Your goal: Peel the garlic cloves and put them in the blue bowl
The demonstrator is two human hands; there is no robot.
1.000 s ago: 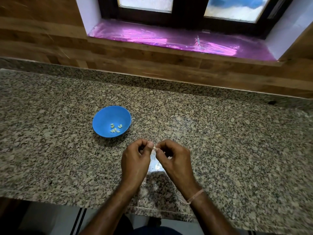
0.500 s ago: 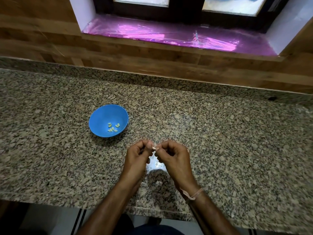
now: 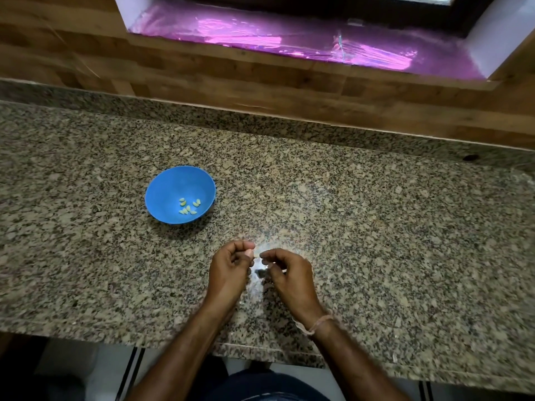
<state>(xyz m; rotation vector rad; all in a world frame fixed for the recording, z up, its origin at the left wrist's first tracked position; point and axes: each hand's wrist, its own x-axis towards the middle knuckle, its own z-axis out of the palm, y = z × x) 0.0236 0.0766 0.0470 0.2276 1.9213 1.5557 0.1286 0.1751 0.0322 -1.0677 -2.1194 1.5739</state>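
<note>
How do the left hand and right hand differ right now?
The right hand has a pale thread band at the wrist; the left hand has a bare wrist. The left hand lies nearer the blue bowl; the right hand farther. Both have curled fingers, tips nearly meeting over the counter; anything pinched is too small to see.

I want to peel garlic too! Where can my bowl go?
Bare granite counter spreads wide right of the right hand, and left of the blue bowl. It is tightest between that bowl and the left hand.
</note>
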